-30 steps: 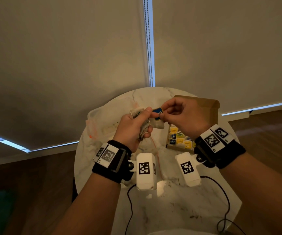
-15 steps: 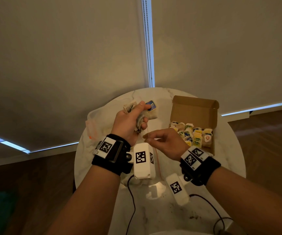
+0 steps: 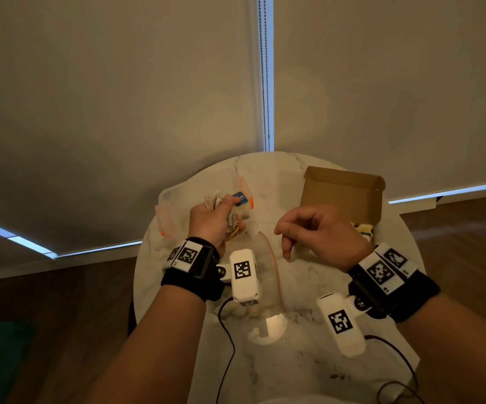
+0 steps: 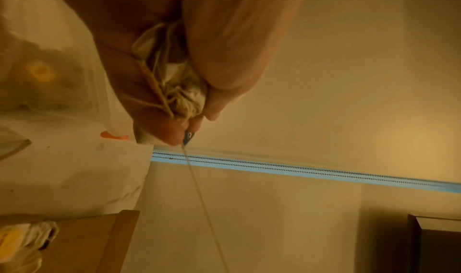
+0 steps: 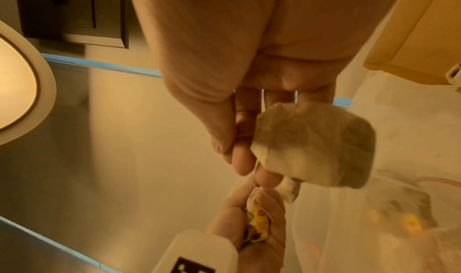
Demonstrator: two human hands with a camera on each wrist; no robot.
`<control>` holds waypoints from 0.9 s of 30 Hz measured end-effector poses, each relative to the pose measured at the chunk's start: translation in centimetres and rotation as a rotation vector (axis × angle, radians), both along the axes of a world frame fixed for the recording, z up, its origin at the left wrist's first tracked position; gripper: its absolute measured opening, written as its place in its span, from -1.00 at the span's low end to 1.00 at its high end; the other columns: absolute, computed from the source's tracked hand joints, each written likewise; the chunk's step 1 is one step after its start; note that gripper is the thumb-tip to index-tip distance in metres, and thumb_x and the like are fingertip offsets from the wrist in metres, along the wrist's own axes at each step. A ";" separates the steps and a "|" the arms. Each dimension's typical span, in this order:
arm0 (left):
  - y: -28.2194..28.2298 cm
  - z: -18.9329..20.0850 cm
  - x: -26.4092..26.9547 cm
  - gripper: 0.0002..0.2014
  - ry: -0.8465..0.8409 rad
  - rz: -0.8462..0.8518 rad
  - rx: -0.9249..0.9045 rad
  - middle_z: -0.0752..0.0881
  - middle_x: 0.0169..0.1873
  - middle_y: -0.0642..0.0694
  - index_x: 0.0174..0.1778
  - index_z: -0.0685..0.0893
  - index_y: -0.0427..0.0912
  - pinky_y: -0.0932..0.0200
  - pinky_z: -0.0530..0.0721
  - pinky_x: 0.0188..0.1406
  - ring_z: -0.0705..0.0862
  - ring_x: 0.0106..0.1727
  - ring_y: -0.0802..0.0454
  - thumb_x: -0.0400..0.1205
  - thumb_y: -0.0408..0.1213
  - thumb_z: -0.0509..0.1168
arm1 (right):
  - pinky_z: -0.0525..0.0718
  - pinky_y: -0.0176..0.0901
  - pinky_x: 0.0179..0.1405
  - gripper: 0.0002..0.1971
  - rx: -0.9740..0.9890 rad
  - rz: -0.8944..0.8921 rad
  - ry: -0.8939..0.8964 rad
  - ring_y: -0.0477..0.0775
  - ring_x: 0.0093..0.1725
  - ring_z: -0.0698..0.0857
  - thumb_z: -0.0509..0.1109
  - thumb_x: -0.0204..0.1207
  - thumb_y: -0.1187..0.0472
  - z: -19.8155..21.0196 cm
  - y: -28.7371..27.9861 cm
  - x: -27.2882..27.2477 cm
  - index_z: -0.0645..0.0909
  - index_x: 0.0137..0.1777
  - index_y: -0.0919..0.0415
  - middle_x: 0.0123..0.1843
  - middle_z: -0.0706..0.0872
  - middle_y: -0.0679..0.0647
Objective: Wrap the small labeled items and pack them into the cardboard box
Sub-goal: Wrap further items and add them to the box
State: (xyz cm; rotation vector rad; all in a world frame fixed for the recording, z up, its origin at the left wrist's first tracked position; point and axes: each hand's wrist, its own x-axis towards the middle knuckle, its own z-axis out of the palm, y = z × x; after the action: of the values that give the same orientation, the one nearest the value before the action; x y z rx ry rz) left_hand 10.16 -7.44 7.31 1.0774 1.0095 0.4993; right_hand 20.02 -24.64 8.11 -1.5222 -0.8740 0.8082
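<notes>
My left hand grips a bundle of small tea bags with tangled strings, and a blue tag sticks out past its thumb. A thin string runs from that tag away from the hand. My right hand hangs to the right, over the table. It holds one pale tea bag under its curled fingers and pinches the string between thumb and forefinger. Behind it stands the open cardboard box, with several packed items partly hidden by the hand.
A clear plastic zip bag with orange trim lies on the round marble table under my left hand, with yellow-labelled items inside. Camera cables trail over the table's near edge. Roller blinds hang behind.
My right hand left the bundle, dropped towards me, then swung right with one tea bag, drawing its string out. The left hand stayed in place holding the bundle.
</notes>
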 end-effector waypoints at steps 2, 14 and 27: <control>0.0 0.0 -0.1 -0.79 0.003 0.004 0.006 0.63 -0.53 -0.15 0.06 0.74 -0.45 0.21 0.64 -0.53 0.60 -0.58 0.06 0.67 -0.33 0.36 | 0.73 -0.12 -0.33 -0.88 -0.011 -0.019 0.002 0.20 -0.40 0.73 0.37 0.60 0.37 0.0 -0.1 0.2 0.73 -0.09 0.39 -0.37 0.75 0.28; -0.8 0.9 -0.2 -0.79 -0.183 0.082 -0.070 0.68 -0.37 -0.22 0.01 0.78 -0.37 0.23 0.66 -0.48 0.59 -0.51 0.07 0.69 -0.27 0.36 | 0.60 -0.10 -0.38 -0.91 -0.119 -0.054 -0.136 0.01 -0.43 0.60 0.44 0.58 0.21 -0.9 0.4 -0.2 0.76 -0.08 0.19 -0.37 0.70 0.29; -1.6 3.1 0.4 -0.73 -0.392 0.038 -0.302 0.75 -0.10 -0.23 0.20 0.72 -0.38 0.31 0.69 -0.42 0.64 -0.46 0.12 0.73 -0.26 0.28 | 0.62 -0.36 -0.18 -0.94 -0.087 -0.085 -0.175 -0.16 -0.29 0.68 0.58 0.45 0.26 -1.7 4.1 -1.4 0.82 -0.15 0.25 -0.25 0.81 0.11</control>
State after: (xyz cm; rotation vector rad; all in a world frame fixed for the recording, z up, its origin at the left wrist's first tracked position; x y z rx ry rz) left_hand 10.60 -9.02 10.45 0.6587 0.7296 0.5435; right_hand 18.64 -20.49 6.38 -1.7141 -0.9046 0.6661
